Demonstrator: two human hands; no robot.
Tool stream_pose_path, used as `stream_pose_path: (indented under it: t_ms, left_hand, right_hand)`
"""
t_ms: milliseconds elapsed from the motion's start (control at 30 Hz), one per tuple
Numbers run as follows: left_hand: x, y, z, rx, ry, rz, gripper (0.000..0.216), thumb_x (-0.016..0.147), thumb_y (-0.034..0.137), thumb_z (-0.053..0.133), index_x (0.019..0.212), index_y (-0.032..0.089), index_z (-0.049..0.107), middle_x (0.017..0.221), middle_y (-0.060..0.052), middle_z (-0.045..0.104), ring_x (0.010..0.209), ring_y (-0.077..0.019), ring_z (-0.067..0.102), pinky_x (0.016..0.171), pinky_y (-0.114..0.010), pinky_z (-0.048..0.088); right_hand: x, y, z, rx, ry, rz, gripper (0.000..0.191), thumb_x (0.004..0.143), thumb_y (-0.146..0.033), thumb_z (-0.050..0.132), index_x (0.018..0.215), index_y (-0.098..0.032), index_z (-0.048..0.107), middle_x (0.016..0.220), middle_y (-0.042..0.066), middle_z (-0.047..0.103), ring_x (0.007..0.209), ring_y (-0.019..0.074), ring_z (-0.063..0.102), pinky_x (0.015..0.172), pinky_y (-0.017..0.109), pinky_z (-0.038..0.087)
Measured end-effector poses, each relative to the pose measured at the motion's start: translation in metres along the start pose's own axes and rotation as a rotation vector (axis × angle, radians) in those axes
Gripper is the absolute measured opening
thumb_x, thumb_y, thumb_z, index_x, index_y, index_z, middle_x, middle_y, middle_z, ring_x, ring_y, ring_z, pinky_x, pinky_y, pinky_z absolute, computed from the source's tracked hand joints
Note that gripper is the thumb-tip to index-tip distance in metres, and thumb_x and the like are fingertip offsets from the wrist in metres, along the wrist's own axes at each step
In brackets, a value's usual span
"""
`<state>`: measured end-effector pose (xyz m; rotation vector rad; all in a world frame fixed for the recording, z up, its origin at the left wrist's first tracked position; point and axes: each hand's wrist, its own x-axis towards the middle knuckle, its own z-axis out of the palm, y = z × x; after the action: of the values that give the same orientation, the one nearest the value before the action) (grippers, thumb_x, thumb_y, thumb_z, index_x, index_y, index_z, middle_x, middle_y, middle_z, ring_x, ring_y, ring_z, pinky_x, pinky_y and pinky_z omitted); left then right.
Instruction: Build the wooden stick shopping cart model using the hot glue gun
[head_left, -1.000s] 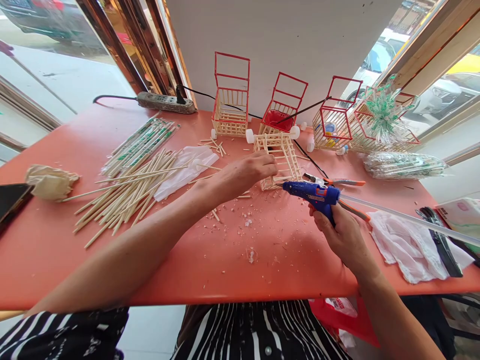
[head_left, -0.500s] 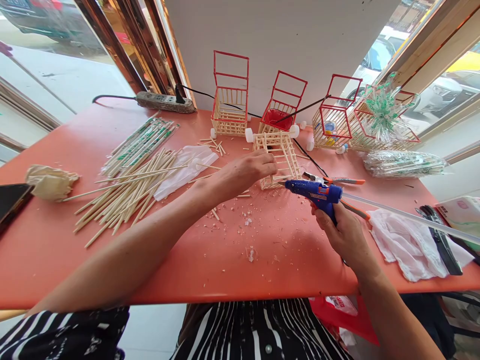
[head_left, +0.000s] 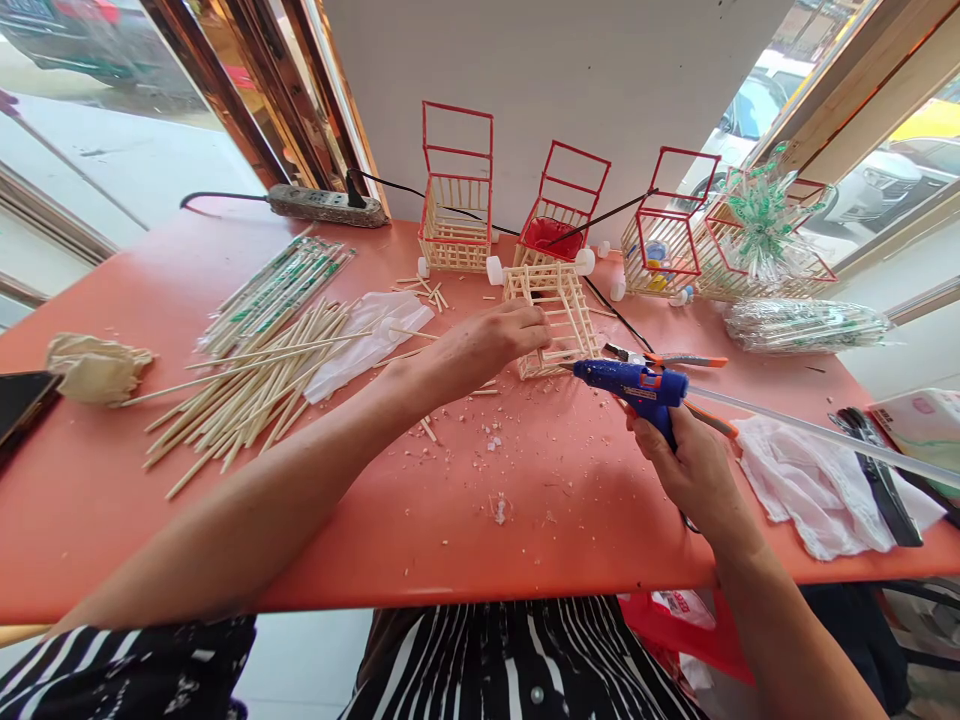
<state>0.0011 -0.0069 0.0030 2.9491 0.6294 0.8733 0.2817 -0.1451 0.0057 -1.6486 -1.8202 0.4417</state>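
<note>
- Red-orange tabletop (head_left: 540, 560) runs up to a pale wall (head_left: 540, 70) between two windows, with crumbs and scraps (head_left: 500, 510) scattered over its middle.
- Along the wall stand several carts (head_left: 456, 254) built of sticks, with red rims and tall red handles; these look finished, or nearly so.
- Just in front of them, near the middle of the table, lies the stick frame (head_left: 574, 305) being worked on. Its barred sides are largely built, and two white wheels (head_left: 493, 269) sit at its far corners. No red rim or handle shows on it, so it seems only partly complete.
- Left hand (head_left: 487, 345): fingers closed on the left side of the frame; which bar they pinch is hidden.
- Right hand (head_left: 694, 470): wrapped around the grip of a blue glue gun (head_left: 622, 380), its nozzle right at the frame's near edge; whether it touches cannot be told.
- Loose sticks (head_left: 247, 400) and a wrapped bundle (head_left: 277, 295) lie unused to the left; pliers (head_left: 690, 360) rest beyond the gun.
</note>
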Motion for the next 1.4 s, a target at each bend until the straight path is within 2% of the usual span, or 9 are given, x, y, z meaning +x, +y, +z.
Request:
stream_pose_path:
  t_ms: [233,533,767,1100,1400]
  left_hand:
    - [-0.0001,-0.0015,0.0009,-0.004,0.006,0.013,0.033,0.102,-0.004,0.047,0.107,0.015,0.074,0.117,-0.010,0.077,0.109,-0.0200,0.071,0.094,-0.034,0.060]
    - [-0.0010,-0.0009,0.0010,-0.014,0.015,0.013,0.029,0.104,0.000,0.049,0.110,0.015,0.073,0.116,-0.010,0.077,0.109,-0.0202,0.071,0.094,-0.033,0.059]
    - [0.0019,0.0017,-0.0007,0.042,-0.002,0.012,0.030,0.103,-0.002,0.048,0.102,0.015,0.072,0.114,-0.009,0.077,0.106,-0.0200,0.072,0.092,-0.033,0.059]
    - [-0.0008,-0.0009,0.0011,0.045,0.016,0.031,0.025,0.105,0.002,0.050,0.107,0.015,0.071,0.118,-0.010,0.076,0.112,-0.0218,0.072,0.095,-0.035,0.060]
    - [-0.0006,-0.0008,0.0024,0.040,0.043,0.045,0.026,0.105,0.001,0.049,0.104,0.014,0.071,0.116,-0.011,0.077,0.108,-0.0217,0.072,0.092,-0.035,0.061]
  right_hand:
    - [-0.0009,0.0021,-0.0003,0.009,0.025,0.029,0.026,0.097,-0.049,0.057,0.099,-0.024,0.066,0.081,0.007,0.075,0.066,0.0245,0.067,0.062,0.034,0.051]
    - [-0.0019,0.0044,-0.0014,-0.004,0.038,0.035,0.026,0.098,-0.049,0.056,0.093,-0.025,0.063,0.075,0.005,0.070,0.063,0.0227,0.063,0.061,0.034,0.048]
    - [-0.0017,0.0055,-0.0027,-0.041,0.035,0.053,0.032,0.098,-0.052,0.053,0.098,-0.023,0.064,0.071,0.003,0.067,0.063,0.0230,0.062,0.064,0.035,0.047]
    - [-0.0037,0.0047,-0.0036,-0.029,0.074,0.041,0.029,0.098,-0.050,0.055,0.097,-0.023,0.064,0.070,0.002,0.065,0.060,0.0218,0.058,0.060,0.033,0.043]
    - [-0.0059,0.0053,-0.0049,-0.048,0.094,0.039,0.031,0.098,-0.051,0.055,0.099,-0.022,0.065,0.069,0.002,0.064,0.060,0.0212,0.058,0.060,0.032,0.042]
